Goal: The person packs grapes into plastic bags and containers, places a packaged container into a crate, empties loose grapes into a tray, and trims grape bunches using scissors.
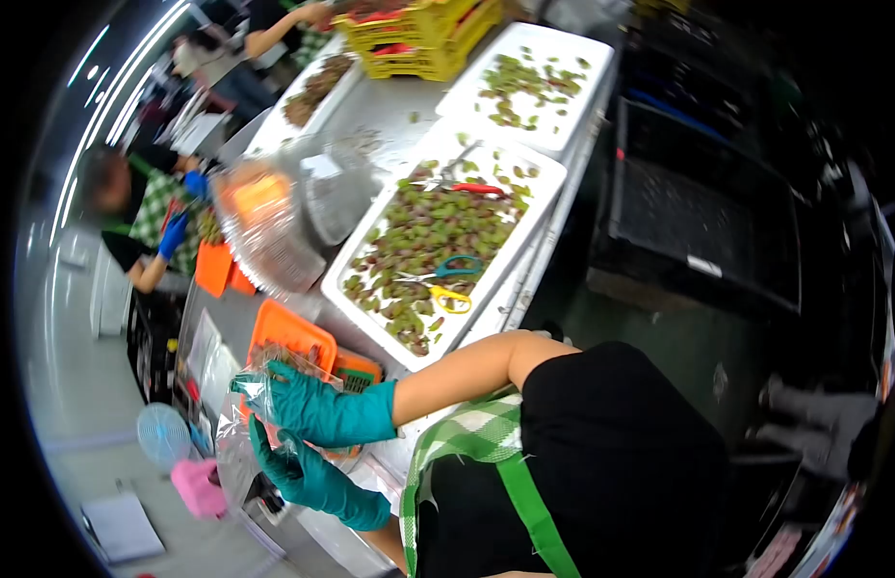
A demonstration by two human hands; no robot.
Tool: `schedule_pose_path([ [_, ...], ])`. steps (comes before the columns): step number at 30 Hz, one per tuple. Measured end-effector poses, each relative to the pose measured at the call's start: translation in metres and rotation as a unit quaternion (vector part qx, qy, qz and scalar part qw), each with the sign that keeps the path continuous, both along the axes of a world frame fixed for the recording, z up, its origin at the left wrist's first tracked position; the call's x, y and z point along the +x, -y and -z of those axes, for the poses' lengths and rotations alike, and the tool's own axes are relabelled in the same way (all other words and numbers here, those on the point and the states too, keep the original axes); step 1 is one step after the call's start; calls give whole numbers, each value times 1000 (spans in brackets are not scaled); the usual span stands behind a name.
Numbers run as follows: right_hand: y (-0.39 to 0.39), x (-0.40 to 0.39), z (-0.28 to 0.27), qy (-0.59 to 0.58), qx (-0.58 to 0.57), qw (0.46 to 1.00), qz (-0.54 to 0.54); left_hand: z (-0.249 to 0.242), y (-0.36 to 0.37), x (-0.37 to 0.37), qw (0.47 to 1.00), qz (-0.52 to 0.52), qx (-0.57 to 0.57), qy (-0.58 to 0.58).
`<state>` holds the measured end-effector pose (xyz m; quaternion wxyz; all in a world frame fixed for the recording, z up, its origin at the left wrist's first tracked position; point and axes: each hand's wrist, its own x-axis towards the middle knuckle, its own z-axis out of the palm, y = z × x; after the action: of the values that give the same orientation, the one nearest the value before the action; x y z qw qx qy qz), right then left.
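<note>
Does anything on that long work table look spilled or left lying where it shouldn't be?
Mostly no. Two pairs of scissors lie right on top of the grapes in the near white tray, and a few loose bits sit on the bare metal table beyond it. The gloved hands hold a clear bag.

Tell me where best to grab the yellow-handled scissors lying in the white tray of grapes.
Probably by the yellow handle loops of the yellow-handled scissors, coming from above. The loops lie flat on top of the grapes near the white tray edge, and the blades point into the pile.
</note>
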<state>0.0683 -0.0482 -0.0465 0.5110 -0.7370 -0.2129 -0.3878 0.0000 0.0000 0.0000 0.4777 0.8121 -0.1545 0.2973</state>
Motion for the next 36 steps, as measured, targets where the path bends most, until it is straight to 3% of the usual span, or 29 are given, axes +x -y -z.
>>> schedule_pose_path([
  [1, -5, 14, -8, -21, -117, 989, 93, -12, 0, 4, 1000, 11, 24, 2],
  [2, 27, -5, 19, -30, -183, 973, 135, -24, -1, 8, 999, 15, 44, 6],
  [3, 59, -22, 55, -35, -247, 952, 175, 37, 52, -35, 997, 26, 5, -77],
  [4, 57, -17, 54, 36, -171, 970, 169, 31, 46, -34, 995, 13, 49, -87],
  [5, 60, -12, 25, -88, 29, 992, -91, 22, 41, -24, 993, -3, 90, -79],
  [6, 63, -7, -4, -192, 283, 898, -276, 11, 38, -12, 996, 74, 52, 9],
  [9, 69, -1, -26, -99, 484, 743, -452, 4, 40, -19, 991, 95, 81, -40],
  [13, 101, -15, -20, -102, 397, 835, -366, 2, 48, -27, 970, 204, 94, -87],
  [16, 107, 12, -33, -62, 367, 899, -233, 8, 30, -21, 965, 184, 179, -57],
  [18, 102, 25, -44, -28, 337, 929, -152, 11, 31, -14, 978, 132, 160, -10],
  [19, 110, 19, -46, -154, 589, 682, -404, 21, 28, -9, 984, 88, 156, 23],
  [20, 100, 29, -44, -132, 564, 751, -316, 14, 30, -13, 991, 57, 119, 8],
  [21, 106, 39, -36, -119, 468, 819, -311, 21, 29, -11, 997, 26, 71, -4],
  [23, 106, 31, -58, -36, 284, 948, -135, 19, 20, -5, 986, -19, 161, 33],
  [25, 103, 46, -61, 60, 227, 966, -110, 26, 13, 3, 993, -6, 94, 71],
  [26, 104, 41, -63, 9, 265, 950, -168, 25, 14, 2, 995, 0, 53, 85],
  [27, 102, 45, -62, -12, 312, 937, -154, 25, 16, 0, 995, 7, 11, 99],
  [28, 102, 49, -57, -11, 353, 914, -202, 31, 16, -5, 988, 55, -124, 67],
  [31, 100, 46, -54, -28, 363, 905, -221, 44, 5, -14, 980, 108, -168, 12],
  [33, 96, 42, -54, -36, 361, 903, -231, 41, 15, -14, 969, 116, -209, 56],
  [36, 96, 37, -55, -46, 355, 901, -243, 38, 10, -14, 979, 134, -157, 3],
])
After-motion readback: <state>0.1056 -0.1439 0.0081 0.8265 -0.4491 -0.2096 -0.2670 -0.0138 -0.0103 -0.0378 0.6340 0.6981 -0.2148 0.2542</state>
